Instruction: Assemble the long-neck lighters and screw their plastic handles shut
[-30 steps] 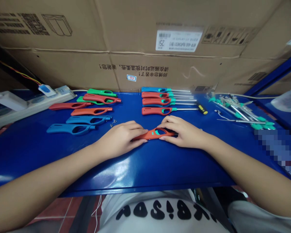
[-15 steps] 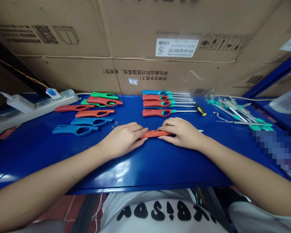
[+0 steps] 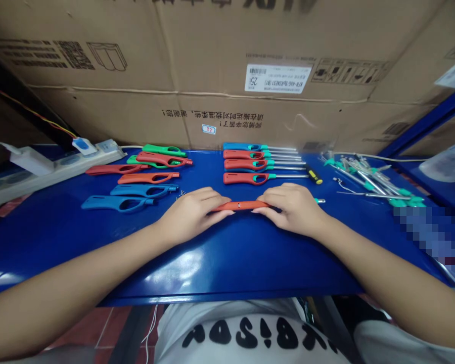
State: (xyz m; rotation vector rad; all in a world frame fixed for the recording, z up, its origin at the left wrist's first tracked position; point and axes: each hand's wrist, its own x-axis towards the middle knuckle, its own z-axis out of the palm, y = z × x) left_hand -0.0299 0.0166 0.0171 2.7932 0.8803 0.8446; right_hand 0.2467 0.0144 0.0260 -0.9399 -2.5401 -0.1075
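Orange lighter (image 3: 243, 206) rolled edge-on, long axis left-to-right, tip (image 3: 321, 201) pointing right

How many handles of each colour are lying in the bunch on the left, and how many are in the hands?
Green handles: 2
Red handles: 2
Blue handles: 2
Loose orange handle: 1
Held orange handle: 1
Total: 8

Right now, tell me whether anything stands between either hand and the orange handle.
Nothing visible does: the left hand and right hand both hold the orange handle directly. The black-and-yellow tool lies beyond the right hand, not between.
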